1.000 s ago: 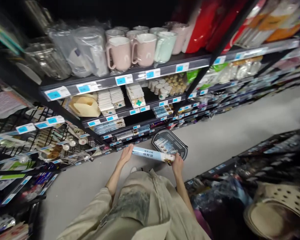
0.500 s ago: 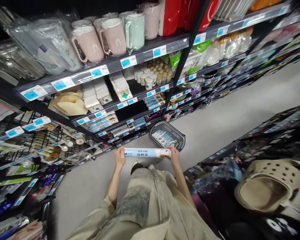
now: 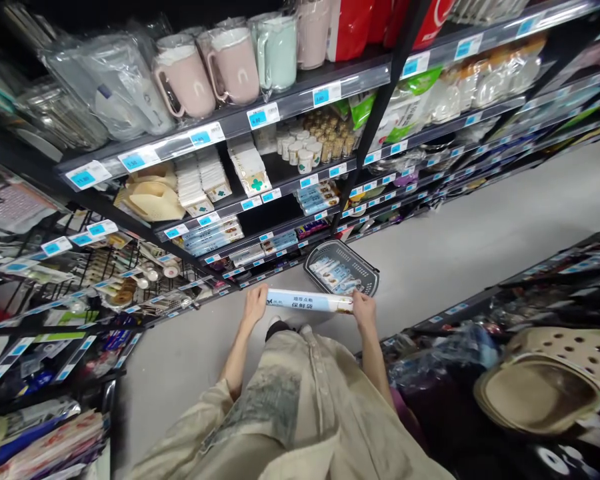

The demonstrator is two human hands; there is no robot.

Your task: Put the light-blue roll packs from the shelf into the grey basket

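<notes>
Held level in front of me is a long, slim roll of food storage bags [image 3: 307, 301], blue and white with dark printed characters. My left hand [image 3: 255, 301] is closed around its left end, and my right hand [image 3: 364, 310] grips the right end. Just beyond the roll, a dark grey plastic basket [image 3: 365, 262] sits on the floor. Several similar blue-and-white rolls [image 3: 336, 273] lie inside it. More rolls of this look [image 3: 213, 235] are stacked on a low shelf at the left, and another stack [image 3: 317, 198] lies farther right.
Pink and green mugs [image 3: 187, 77] in plastic fill the upper shelf [image 3: 300, 100]. Below are small boxes [image 3: 250, 167] and toothpick jars [image 3: 305, 157]. Utensils hang on a rack [image 3: 125, 273] at left. Beige clogs [image 3: 540, 380] stand close on the right. Grey floor [image 3: 460, 227] runs between the shelves.
The view has shifted, so shelves and basket sit slightly farther right and lower at left. Both hands still hold the roll, which now tilts a little down to the right.
</notes>
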